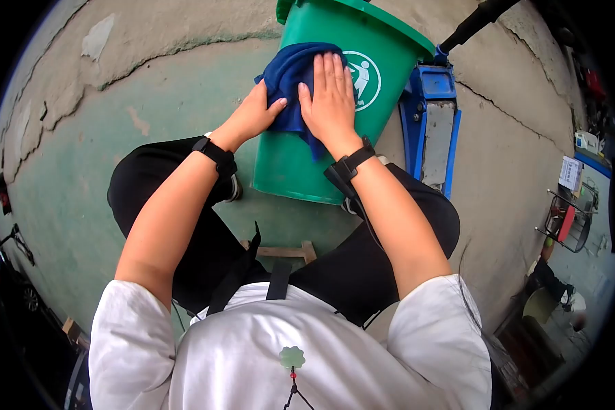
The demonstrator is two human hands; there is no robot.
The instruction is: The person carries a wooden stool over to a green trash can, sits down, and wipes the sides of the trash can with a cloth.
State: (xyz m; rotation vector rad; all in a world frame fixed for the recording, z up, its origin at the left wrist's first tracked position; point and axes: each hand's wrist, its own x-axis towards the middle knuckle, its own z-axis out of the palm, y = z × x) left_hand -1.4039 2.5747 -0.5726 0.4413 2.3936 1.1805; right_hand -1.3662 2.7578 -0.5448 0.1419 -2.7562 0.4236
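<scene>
The cracked grey-and-green concrete floor (178,205) is the base surface; all locations are given relative to the green tapered plastic bin (297,167). The bin is located between the person's black-trousered knees (424,212), an arrangement that probably limits sideways movement. Immediately right of the bin is a blue metal floor-jack-like unit (439,130).

A dark blue soft fabric cloth (290,68) lies bunched against the near face of the bin, left of centre. The right hand (330,102) is flat on the cloth, fingers extended and thumb apart, apparently to spread pressure. The left hand (253,113) rests at the cloth's left edge, beside the bin's side, thumb spread over the fabric; this appears to restrain the cloth. A white circular figure emblem (361,82) is printed on the bin face, right of the cloth.

Visibility limits: the frame cuts off part of the bin's rim, and whether the bin is upright or tilted is unclear. Most left fingers are hidden, so their grip cannot be determined. The right hand and cloth cover the emblem's left portion.
</scene>
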